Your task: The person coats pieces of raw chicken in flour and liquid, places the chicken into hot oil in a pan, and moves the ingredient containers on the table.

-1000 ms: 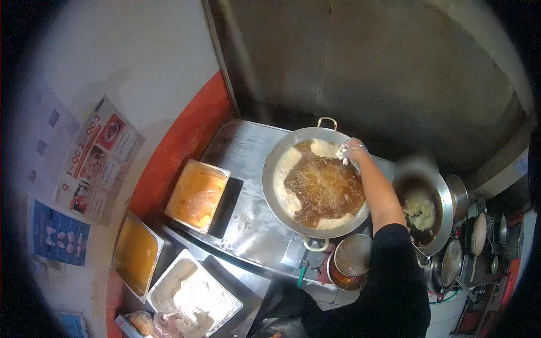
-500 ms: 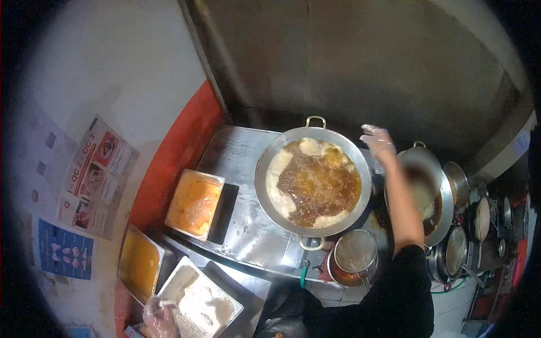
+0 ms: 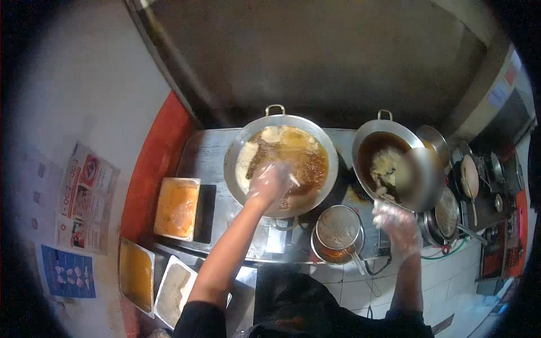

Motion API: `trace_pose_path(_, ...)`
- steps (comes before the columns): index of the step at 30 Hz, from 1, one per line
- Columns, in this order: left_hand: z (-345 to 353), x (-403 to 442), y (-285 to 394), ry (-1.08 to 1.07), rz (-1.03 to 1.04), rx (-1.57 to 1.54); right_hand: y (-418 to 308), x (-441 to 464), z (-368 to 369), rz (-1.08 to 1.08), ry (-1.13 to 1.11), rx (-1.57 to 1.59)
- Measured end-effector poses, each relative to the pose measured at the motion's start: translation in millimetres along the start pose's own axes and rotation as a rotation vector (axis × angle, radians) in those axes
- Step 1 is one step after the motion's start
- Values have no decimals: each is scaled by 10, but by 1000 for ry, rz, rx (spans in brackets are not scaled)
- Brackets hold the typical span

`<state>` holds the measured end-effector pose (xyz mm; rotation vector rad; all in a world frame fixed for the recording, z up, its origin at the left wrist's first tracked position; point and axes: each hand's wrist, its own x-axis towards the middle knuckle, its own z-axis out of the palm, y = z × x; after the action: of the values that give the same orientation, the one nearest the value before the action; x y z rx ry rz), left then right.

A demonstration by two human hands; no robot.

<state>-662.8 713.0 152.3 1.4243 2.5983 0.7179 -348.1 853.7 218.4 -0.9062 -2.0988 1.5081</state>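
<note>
My left hand [image 3: 271,183], in a clear glove, is above the large wok [image 3: 332,160] of bubbling oil. Pale batter pieces float at the oil's edge. A small whitish tip shows at the fingers, but motion blur hides whether it is food or a coated fingertip. Near the front rim of the second wok [image 3: 360,135] is my right hand [image 3: 397,228], also gloved. White coating covers its fingertips, which stretch up and left with no item visible in them. Pale pieces [image 3: 389,163] lie in that wok's dark oil, its right side hidden by a blurred grey patch.
A tray of orange mixture [image 3: 177,208] stands left on the steel counter [image 3: 197,152]. Below it are a tray of yellow liquid [image 3: 137,273] and a flour tray [image 3: 174,287]. A strainer [image 3: 338,226] rests over a pot at the front. Pans and strainers [image 3: 447,211] crowd the right.
My left hand has gone from the flour tray up and right to above the large wok. My right hand has come down from between the woks to the second wok's front. The view has shifted.
</note>
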Motion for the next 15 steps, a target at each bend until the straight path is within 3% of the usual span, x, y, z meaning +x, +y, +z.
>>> trace_pose_path(2, 221, 287, 133, -33, 33, -25, 293, -349, -2, 87, 33, 55)
trace_pose_path(4, 313, 499, 311, -252, -98, -51, 512, -664, -26, 145, 82, 143)
trace_pose_path(5, 638, 703, 169, -253, -82, -52, 550, -798, -54, 189, 92, 328)
trace_pose_path(6, 1181, 994, -110, -312, -3, 11, 606, -937, -78, 229, 103, 513)
trace_pose_path(8, 1492, 1233, -104, -367, 95, 74, 1001, -1199, -148, 119, 133, 448)
trace_pose_path(10, 1452, 1262, 107, -361, 528, 551, 1203, -1420, -192, 13, 156, 372)
trace_pose_path(12, 1736, 1399, 36, -362, 506, 538, 1247, -1551, -220, 364, 317, 405)
trace_pose_path(15, 1847, 1528, 6, -380, 380, 448, 1297, -1622, -287, 415, 353, 585)
